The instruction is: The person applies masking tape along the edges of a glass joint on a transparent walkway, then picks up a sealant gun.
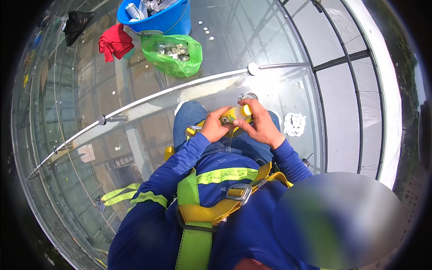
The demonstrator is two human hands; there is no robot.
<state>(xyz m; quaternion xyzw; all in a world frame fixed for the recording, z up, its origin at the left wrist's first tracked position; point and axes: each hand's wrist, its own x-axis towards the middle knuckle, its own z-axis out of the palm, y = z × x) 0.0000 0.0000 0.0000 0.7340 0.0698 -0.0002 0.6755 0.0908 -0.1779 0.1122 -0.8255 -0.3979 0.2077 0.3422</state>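
Blue top point(245, 222) with 2 sleeves point(180, 157) sits under a yellow-green harness point(195, 249) — silver-buckled.

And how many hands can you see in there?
2: the left hand grips the bottle at its yellow-labelled end; the right hand is at its yellow cap. I see no others.

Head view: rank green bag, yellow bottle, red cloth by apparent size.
1. Green bag
2. Red cloth
3. Yellow bottle, partly covered, so only its visible part is ranked
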